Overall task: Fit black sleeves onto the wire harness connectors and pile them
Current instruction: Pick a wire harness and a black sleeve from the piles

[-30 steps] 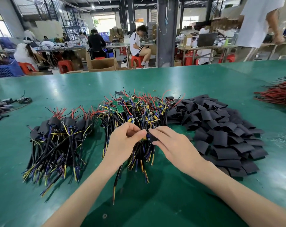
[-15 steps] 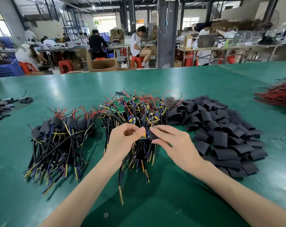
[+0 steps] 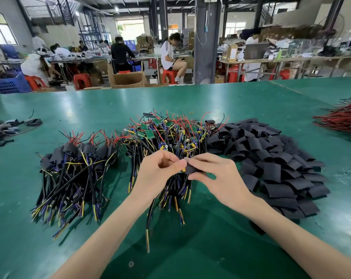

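Above the middle pile of bare wire harnesses, my left hand pinches the connector end of one harness, whose black cable hangs down toward me. My right hand pinches a black sleeve and holds it against that connector; a bit of yellow shows between my fingertips. To the left lies a pile of sleeved harnesses. A heap of loose black sleeves lies to the right.
All piles lie on a green table. A bundle of red wires sits at the right edge, and some dark cable parts at the left edge. Beyond the far edge, people sit at other benches.
My hands have stayed together over the middle pile. The sleeve has shifted a little against the connector, and the hanging cable has swung slightly.
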`<state>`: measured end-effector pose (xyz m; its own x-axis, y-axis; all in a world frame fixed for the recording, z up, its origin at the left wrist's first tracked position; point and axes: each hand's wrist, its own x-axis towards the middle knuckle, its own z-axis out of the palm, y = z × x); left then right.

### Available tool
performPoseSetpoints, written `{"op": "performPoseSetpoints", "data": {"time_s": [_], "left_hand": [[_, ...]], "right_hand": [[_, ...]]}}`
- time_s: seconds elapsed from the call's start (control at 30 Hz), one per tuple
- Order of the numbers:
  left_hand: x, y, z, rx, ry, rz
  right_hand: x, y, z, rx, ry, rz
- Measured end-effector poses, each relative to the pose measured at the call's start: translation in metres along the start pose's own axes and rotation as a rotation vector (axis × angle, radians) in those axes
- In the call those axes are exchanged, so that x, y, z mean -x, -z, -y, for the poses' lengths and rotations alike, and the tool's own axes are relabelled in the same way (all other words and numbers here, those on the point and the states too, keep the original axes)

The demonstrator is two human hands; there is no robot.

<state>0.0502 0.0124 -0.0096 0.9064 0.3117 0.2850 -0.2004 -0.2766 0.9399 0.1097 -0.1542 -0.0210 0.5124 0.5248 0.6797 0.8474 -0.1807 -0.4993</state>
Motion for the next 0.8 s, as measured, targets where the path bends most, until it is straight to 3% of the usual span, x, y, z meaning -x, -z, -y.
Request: {"op": "performPoseSetpoints", "data": {"time_s": [0.13, 0.37, 0.57, 0.8], "left_hand": [[0.001, 0.0, -0.003, 0.029, -0.008, 0.017], [0.001, 0.003, -0.008, 0.102, 0.058, 0.068], [0.001, 0.003, -0.008, 0.042, 0.014, 0.004], [0.002, 0.0, -0.002, 0.031, 0.025, 0.003]], "right_hand": [[0.002, -0.003, -0.001, 0.202, 0.128, 0.023], [-0.003, 0.004, -0.004, 0.139, 0.02, -0.111], [-0.004, 0.006, -0.007, 0.109, -0.221, -0.014], [0.0, -0.003, -0.007, 0.156, -0.193, 0.043]]}}
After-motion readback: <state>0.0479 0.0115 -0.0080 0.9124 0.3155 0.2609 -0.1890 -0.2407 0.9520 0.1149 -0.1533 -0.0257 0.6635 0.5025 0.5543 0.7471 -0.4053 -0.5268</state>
